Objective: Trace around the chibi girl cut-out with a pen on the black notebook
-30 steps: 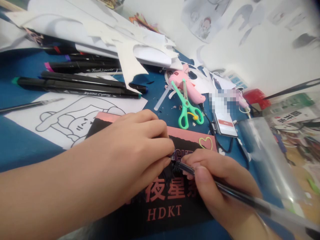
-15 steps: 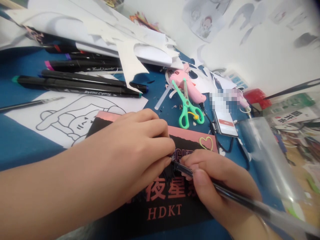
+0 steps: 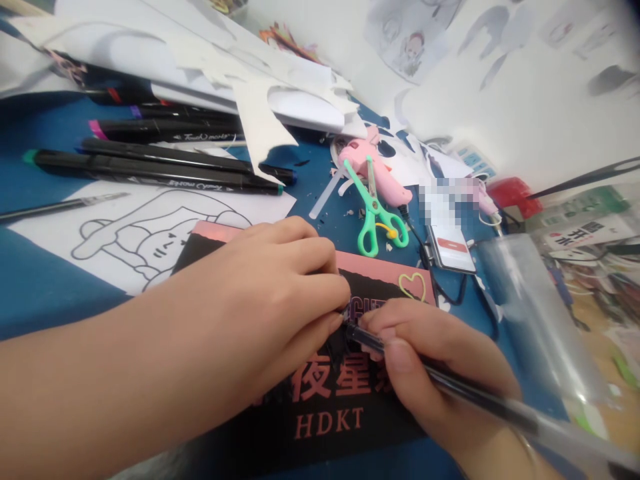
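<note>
My right hand (image 3: 430, 360) grips a black pen (image 3: 475, 393) with a clear rear part, its tip end pointing left. Right by that tip, my left hand (image 3: 295, 287) is closed in a pinch. Something small and dark shows under its fingertips, too hidden to name. Both hands are over a black and pink box or pad (image 3: 330, 427) printed with pink characters and "HDKT". A yellow heart outline is visible near its upper right corner.
Green-handled scissors (image 3: 373, 217) lie beyond the hands against a pink glue gun (image 3: 383, 173). Several black markers (image 3: 170, 175) and a line drawing (image 3: 160, 233) are at left. A phone (image 3: 450, 233) and clear plastic roll (image 3: 543, 313) sit at right; cut paper (image 3: 260, 120) lies behind.
Both hands and the pen stay almost where they were. No clear movement of other things shows.
</note>
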`<action>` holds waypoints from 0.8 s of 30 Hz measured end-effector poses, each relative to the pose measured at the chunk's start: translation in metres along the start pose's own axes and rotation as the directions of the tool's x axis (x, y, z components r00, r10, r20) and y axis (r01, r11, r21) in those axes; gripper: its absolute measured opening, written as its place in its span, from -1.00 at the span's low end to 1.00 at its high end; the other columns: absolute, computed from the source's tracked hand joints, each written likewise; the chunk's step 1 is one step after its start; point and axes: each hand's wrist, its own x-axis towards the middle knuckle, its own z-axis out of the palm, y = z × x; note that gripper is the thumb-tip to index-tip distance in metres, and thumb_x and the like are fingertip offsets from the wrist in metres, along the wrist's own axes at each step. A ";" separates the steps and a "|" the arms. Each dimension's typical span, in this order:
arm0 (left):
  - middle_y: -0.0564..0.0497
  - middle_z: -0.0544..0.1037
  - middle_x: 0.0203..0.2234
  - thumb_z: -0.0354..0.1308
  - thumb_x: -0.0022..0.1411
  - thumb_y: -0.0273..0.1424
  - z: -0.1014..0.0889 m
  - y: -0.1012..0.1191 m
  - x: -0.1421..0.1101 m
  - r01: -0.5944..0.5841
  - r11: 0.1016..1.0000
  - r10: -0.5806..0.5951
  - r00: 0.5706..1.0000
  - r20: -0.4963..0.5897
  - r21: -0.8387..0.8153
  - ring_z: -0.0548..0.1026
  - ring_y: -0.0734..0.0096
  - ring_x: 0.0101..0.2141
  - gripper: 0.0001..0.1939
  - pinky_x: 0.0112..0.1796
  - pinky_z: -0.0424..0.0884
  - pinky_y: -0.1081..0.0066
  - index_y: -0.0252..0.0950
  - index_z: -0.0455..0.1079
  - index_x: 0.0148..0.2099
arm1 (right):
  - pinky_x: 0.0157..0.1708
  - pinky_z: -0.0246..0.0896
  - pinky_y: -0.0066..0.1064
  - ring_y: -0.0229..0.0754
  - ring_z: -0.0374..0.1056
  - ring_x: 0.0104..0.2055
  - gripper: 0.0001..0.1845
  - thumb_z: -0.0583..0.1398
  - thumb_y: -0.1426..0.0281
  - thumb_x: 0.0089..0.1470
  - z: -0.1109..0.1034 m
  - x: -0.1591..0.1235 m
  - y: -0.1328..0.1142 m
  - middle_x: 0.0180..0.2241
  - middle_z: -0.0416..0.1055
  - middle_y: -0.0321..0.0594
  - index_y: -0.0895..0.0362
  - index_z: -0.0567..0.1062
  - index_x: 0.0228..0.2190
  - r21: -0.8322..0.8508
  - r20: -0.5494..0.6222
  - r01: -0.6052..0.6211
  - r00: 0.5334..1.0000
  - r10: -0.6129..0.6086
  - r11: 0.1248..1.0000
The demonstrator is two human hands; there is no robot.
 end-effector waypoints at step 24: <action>0.02 0.50 -0.28 -0.01 0.52 -0.43 -0.002 -0.006 0.000 0.075 0.977 -0.078 0.997 -0.010 -0.201 0.41 0.21 -0.16 -0.67 -0.12 0.38 0.23 -0.19 0.48 -0.29 | -0.29 0.62 -0.31 -0.11 0.62 -0.36 -0.82 0.22 0.53 0.19 0.014 -0.026 0.015 -0.39 0.66 -0.28 0.03 0.57 -0.36 0.153 -0.284 0.021 0.959 0.024 0.988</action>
